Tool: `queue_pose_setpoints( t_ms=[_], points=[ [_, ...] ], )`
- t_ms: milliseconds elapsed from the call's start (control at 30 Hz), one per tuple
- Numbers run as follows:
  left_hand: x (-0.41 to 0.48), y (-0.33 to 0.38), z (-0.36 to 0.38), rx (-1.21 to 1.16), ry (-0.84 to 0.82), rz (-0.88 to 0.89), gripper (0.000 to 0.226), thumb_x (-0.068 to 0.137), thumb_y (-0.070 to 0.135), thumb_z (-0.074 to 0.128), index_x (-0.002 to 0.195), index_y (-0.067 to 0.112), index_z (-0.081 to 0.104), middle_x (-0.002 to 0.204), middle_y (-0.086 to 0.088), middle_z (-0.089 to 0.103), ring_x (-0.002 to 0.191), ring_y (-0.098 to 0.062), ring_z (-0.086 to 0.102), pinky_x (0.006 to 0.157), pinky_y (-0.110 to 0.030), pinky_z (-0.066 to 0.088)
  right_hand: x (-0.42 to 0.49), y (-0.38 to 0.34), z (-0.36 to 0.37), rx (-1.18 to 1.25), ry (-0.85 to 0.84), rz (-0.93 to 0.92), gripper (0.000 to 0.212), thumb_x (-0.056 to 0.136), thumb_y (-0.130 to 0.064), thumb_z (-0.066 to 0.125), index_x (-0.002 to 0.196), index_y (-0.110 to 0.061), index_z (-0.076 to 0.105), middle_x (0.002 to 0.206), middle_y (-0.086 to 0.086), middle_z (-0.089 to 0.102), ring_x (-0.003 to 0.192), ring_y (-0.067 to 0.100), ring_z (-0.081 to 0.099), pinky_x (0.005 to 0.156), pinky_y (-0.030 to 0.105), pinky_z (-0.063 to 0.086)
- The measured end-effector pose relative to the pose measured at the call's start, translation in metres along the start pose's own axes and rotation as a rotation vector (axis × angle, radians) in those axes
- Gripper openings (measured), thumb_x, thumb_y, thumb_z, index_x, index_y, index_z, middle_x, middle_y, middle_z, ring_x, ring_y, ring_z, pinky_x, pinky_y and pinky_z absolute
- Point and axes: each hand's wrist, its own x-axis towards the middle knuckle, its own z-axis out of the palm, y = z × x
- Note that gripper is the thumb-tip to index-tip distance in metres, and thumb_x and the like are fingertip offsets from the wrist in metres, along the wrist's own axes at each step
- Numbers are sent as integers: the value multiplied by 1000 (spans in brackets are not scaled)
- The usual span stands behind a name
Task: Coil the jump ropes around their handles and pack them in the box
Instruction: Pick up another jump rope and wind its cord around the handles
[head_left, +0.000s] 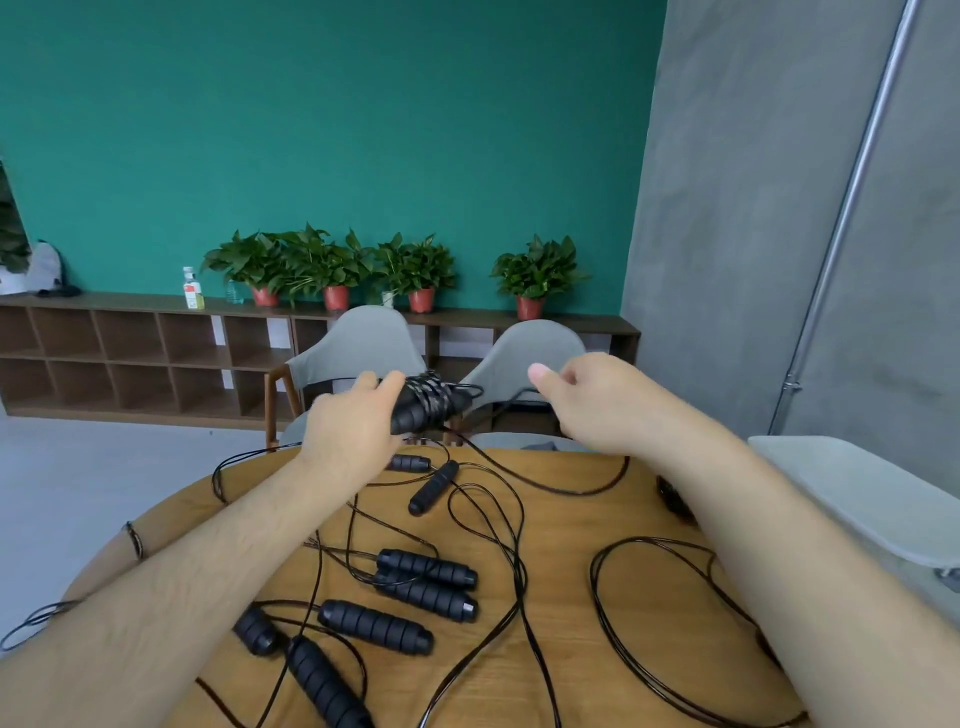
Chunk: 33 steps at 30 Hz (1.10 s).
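Head view puts the wrapped handles (427, 410) up in the air over the far edge of the table (597, 514), a pair of black grips held together with several turns of cord crossing them. Their long axis runs slantwise, from the palm at the lower left up and out to the right, so the free, wound end points toward the other hand. The left hand (353, 423) has its fingers curled round the near part of the grips, thumb on top. The right hand (587, 400) is just beside the wound end, fingers curled and thumb raised, and it appears to pinch the cord (511, 397) that leaves the bundle. I judge the main risk to be at that free end: the turns sit close to it, and slack in the cord could let them slide off and unwind. The unwound tail drops to the table and runs among the loose ropes (426, 571) lying there, whose cords loop over one another; a firm pull could snag one, drag its handles or tighten a knot. Two grey chairs (358, 338) stand behind the table. No box is in sight.
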Motion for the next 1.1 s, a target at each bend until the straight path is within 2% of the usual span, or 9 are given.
queue_pose_setpoints(
  t_ms=[100, 200, 267, 367, 533, 667, 800, 967, 1100],
  points=[
    [2, -14, 10, 48, -64, -86, 40, 93, 29, 59, 129, 22, 41, 111, -2, 57, 70, -20, 49, 63, -31, 38, -14, -7, -14, 27, -135, -65, 53, 102, -49, 43, 67, -11, 48, 64, 7, 37, 62, 33, 56, 74, 38, 52],
    [4, -12, 18, 118, -67, -30, 46, 92, 21, 61, 134, 24, 41, 112, -4, 58, 80, -24, 62, 72, -35, 44, -27, -21, -17, 218, -221, -169, 19, 96, -26, 56, 110, -19, 65, 70, 0, 58, 67, 19, 65, 76, 29, 56],
    [3, -8, 21, 159, -60, 23, 53, 89, 18, 63, 137, 23, 41, 115, -4, 57, 89, -27, 66, 77, -36, 45, -34, -31, -18, 434, -253, -287, 34, 93, -10, 61, 122, -27, 59, 81, -2, 71, 81, 16, 73, 84, 30, 58],
    [-1, -5, 24, 169, -64, 117, 59, 90, 25, 65, 143, 23, 37, 123, -4, 55, 96, -26, 66, 80, -35, 43, -30, -38, -18, 577, -142, -438, 38, 89, 12, 59, 112, -17, 68, 97, 2, 76, 91, 8, 73, 88, 25, 58],
    [-11, -9, 34, -5, 42, 385, 64, 84, 29, 75, 142, 17, 49, 118, -5, 60, 90, -25, 68, 77, -37, 47, -1, -30, -4, 861, 63, -444, 42, 87, 16, 60, 113, -15, 73, 101, -1, 77, 100, 9, 72, 93, 24, 55],
    [-21, -11, 36, -194, 176, 709, 72, 76, 34, 85, 137, 16, 52, 105, 3, 58, 81, -16, 64, 69, -33, 50, 24, -16, 9, 776, 124, -506, 47, 93, 12, 56, 126, -20, 66, 151, -8, 49, 132, 7, 53, 110, 25, 44],
    [-41, -6, 20, -334, 265, 866, 73, 83, 37, 78, 142, 13, 44, 115, 2, 53, 98, -14, 55, 83, -29, 43, 42, 6, 19, 537, 123, -465, 60, 97, 10, 38, 131, -34, 62, 144, -22, 51, 136, 6, 49, 117, 36, 38],
    [-56, 4, -10, -686, 244, 661, 68, 87, 38, 74, 144, 15, 46, 111, 5, 56, 100, -9, 56, 84, -33, 48, 49, 31, 29, 223, 46, -498, 47, 95, -11, 34, 128, -22, 65, 132, -9, 60, 126, 0, 50, 108, 19, 34],
    [-49, 2, -32, -1009, 223, 302, 59, 83, 30, 80, 136, 23, 54, 114, 14, 61, 113, -8, 62, 99, -32, 51, 56, 40, 49, 154, 58, -517, 30, 107, -23, 35, 107, -19, 64, 109, -2, 64, 109, 17, 58, 96, 42, 45]
  ],
)
